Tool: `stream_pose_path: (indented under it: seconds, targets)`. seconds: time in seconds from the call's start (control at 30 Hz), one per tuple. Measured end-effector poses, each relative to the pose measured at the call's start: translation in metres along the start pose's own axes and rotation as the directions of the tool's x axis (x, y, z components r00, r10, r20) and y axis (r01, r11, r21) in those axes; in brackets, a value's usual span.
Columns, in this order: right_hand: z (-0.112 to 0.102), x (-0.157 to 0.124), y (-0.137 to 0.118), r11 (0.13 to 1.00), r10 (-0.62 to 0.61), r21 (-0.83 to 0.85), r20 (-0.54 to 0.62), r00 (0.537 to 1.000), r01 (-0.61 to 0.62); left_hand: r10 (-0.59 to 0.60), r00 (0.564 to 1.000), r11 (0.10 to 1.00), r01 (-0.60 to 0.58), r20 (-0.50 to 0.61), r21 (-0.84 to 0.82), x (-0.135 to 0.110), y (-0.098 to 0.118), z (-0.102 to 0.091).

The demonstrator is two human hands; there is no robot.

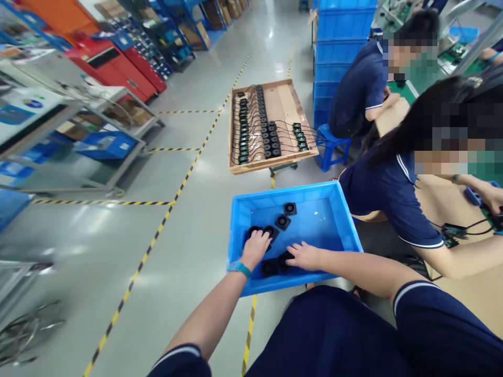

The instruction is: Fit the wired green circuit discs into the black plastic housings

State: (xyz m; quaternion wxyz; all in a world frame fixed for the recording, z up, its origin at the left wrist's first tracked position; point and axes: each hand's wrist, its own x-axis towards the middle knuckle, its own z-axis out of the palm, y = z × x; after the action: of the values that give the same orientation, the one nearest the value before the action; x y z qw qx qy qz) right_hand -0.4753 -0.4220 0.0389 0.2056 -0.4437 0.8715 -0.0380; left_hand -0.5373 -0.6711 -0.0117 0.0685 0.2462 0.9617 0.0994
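My left hand (255, 247) covers a black fan (271, 230) in the blue bin (334, 220), grip unclear; my right hand (304, 256) lies, fingers apart, on a second fan (270, 268).

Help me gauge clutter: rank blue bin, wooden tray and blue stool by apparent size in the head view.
1. blue bin (nearer camera, so real size unsure)
2. wooden tray
3. blue stool

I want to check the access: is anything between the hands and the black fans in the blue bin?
Nothing visible does. The left hand and the right hand are inside the open blue bin, both touching black fans.
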Motion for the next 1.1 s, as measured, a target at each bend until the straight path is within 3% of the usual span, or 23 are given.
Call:
stream_pose_path:
  seconds: [0.17,0.37,0.47,0.53,0.6,0.67,0.77,0.83,0.87,0.93,1.0,1.1]
  targets:
    - [0.017,0.015,0.003,1.000,-0.021,-0.018,0.043,0.999,0.022,-0.043,0.992,0.991,0.028,-0.116,-0.128,-0.032,0.003,-0.035]
    - [0.003,0.026,0.015,1.000,0.026,0.007,-0.044,0.999,-0.026,-0.084,0.951,0.983,0.031,-0.299,-0.178,-0.051,0.006,-0.069]
    - [-0.017,-0.001,0.018,0.986,0.162,0.076,-0.178,0.971,-0.151,-0.059,0.933,0.974,-0.025,-0.355,-0.225,-0.053,0.012,-0.083]
    - [-0.032,-0.040,0.018,0.950,0.306,0.161,-0.293,0.906,-0.268,0.006,0.931,0.969,-0.097,-0.366,-0.229,-0.048,0.022,-0.094]
    - [-0.044,-0.096,0.016,0.872,0.484,0.295,-0.407,0.774,-0.390,0.133,0.917,0.954,-0.221,-0.377,-0.201,-0.032,0.043,-0.107]
    - [-0.047,-0.167,0.013,0.745,0.667,0.446,-0.479,0.570,-0.497,0.301,0.872,0.908,-0.385,-0.385,-0.163,-0.005,0.078,-0.123]
    - [-0.024,-0.288,-0.007,0.448,0.881,0.696,-0.449,0.146,-0.561,0.563,0.734,0.758,-0.642,-0.380,-0.116,0.049,0.168,-0.142]
    - [0.011,-0.367,-0.036,0.233,0.928,0.805,-0.352,-0.122,-0.546,0.712,0.600,0.610,-0.786,-0.365,-0.102,0.079,0.247,-0.147]
    - [0.032,-0.403,-0.057,0.131,0.926,0.834,-0.296,-0.234,-0.536,0.777,0.521,0.523,-0.846,-0.352,-0.098,0.090,0.290,-0.144]
    - [0.079,-0.463,-0.110,-0.063,0.892,0.856,-0.182,-0.414,-0.513,0.880,0.345,0.332,-0.938,-0.325,-0.098,0.102,0.377,-0.129]
    - [0.125,-0.506,-0.174,-0.250,0.827,0.855,-0.055,-0.559,-0.455,0.944,0.180,0.154,-0.982,-0.276,-0.113,0.102,0.460,-0.098]
    - [0.179,-0.537,-0.268,-0.499,0.689,0.801,0.136,-0.712,-0.330,0.993,0.014,-0.002,-0.989,-0.113,-0.147,0.088,0.571,-0.036]
